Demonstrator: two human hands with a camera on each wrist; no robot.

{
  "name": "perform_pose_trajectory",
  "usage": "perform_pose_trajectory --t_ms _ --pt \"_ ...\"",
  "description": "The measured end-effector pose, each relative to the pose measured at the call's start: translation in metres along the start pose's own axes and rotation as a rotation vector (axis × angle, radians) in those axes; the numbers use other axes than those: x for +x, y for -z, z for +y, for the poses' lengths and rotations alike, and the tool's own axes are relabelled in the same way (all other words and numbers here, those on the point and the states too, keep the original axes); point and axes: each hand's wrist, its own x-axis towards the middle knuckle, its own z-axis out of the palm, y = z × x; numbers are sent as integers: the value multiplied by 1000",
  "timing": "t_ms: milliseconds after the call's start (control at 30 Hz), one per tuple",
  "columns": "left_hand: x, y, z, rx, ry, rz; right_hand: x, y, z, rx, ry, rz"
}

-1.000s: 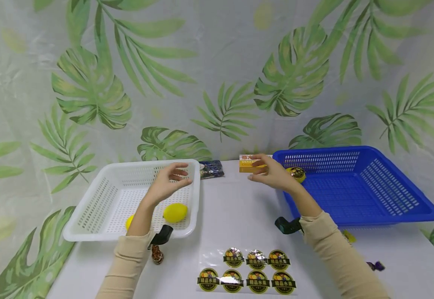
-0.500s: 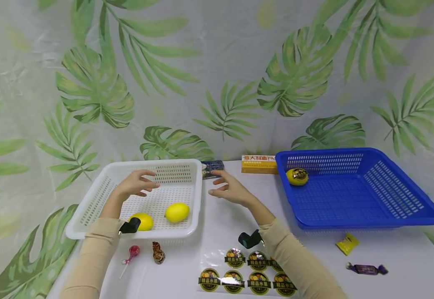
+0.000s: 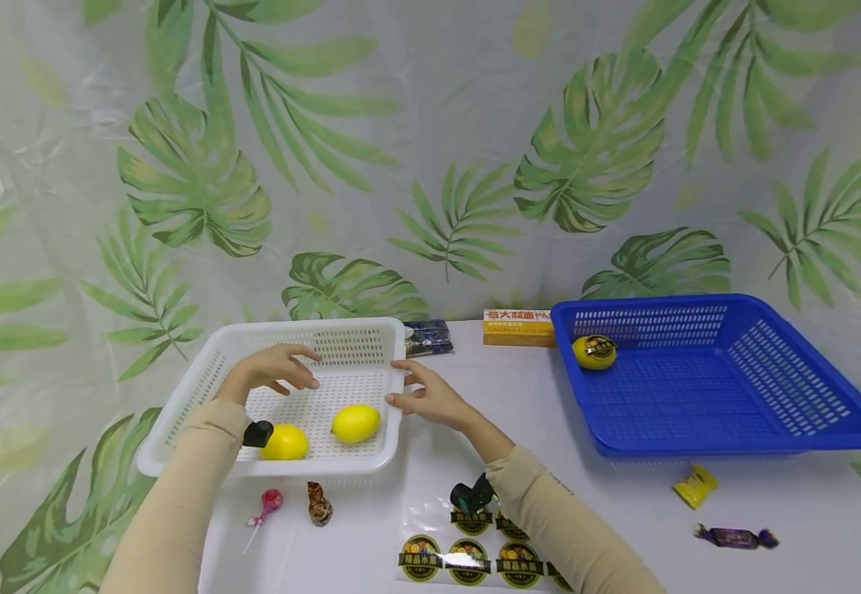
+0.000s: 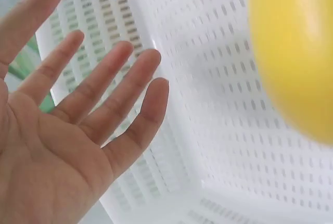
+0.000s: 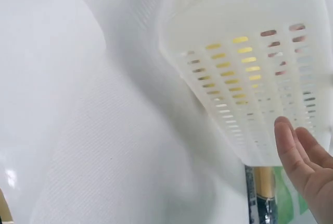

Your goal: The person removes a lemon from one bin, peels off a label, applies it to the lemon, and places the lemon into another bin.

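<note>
My left hand (image 3: 275, 370) hovers over the white basket (image 3: 312, 469), fingers spread and nothing held. Two yellow lemons lie inside: one lemon (image 3: 356, 423) near the right wall, another lemon (image 3: 284, 443) partly behind a black wrist mount. In the left wrist view a lemon (image 4: 296, 52) sits apart from the fingertips. My right hand (image 3: 434, 398) is at the basket's right rim, fingers extended and nothing gripped. The right wrist view has those fingers (image 5: 291, 151) close against the perforated outer wall (image 5: 234, 114); whether they touch it I cannot tell.
A blue basket (image 3: 698, 452) at right contains a lemon (image 3: 595, 352) with a sticker. Behind are a pasta box (image 3: 519, 328) and a dark packet (image 3: 428, 337). In front lie a lollipop (image 3: 270, 500), wrapped candies (image 3: 319, 505), (image 3: 695, 487), (image 3: 735, 537) and a sticker sheet (image 3: 468, 563).
My right hand has moved left from beside the blue basket to the white basket's right rim. My left hand has shifted left and slightly down over the white basket.
</note>
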Motion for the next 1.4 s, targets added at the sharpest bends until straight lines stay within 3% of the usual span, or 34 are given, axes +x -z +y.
perform_pose_trajectory --t_ms 133,333,500,733,900,1033,1267,1400 --pt "15 -13 15 29 15 -115 0 -1 3 36 -2 3" --pt "32 -33 26 81 103 -267 2 -2 3 54 -32 9" --pt "41 -46 27 96 175 -315 1 -2 4 49 -47 16" --pt "46 -61 30 135 189 -328 -2 -3 5 48 -34 16" --pt "43 -63 30 134 128 -264 -2 -3 5 70 -33 11" --pt "35 -61 32 62 35 -185 -6 -3 6 112 -11 26" --pt "11 -55 38 -9 -166 6 -22 5 15 110 30 71" --pt "2 -53 44 -33 -279 66 -40 15 5 94 8 66"
